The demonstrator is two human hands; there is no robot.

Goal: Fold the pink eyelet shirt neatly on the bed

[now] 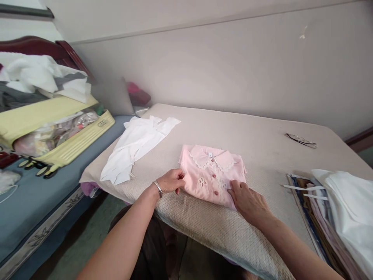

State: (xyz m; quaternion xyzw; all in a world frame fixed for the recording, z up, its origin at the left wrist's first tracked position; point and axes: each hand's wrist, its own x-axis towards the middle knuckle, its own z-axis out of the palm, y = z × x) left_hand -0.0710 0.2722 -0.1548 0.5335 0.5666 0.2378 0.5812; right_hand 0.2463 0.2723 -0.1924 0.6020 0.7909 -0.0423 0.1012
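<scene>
A pink blouse (205, 186) lies folded on the covered table in front of me. It has a lace-edged collar (201, 155), reddish-brown buttons down the front and cut-out flower embroidery. At its left edge, my left hand (171, 181) is closed, with thumb and fingers pinching the cloth; a silver bracelet circles that wrist. Across the blouse's lower right corner rests my right hand (247, 200), its fingers laid on the fabric and its palm hiding that corner.
White cloth pieces (136, 138) lie to the left, glasses (301, 140) at the far right. A stack of folded garments (314, 202) with white plastic (346, 206) sits at the right edge. On the blue bed (35, 198) stands an open yellow suitcase (78, 153). A wall runs behind.
</scene>
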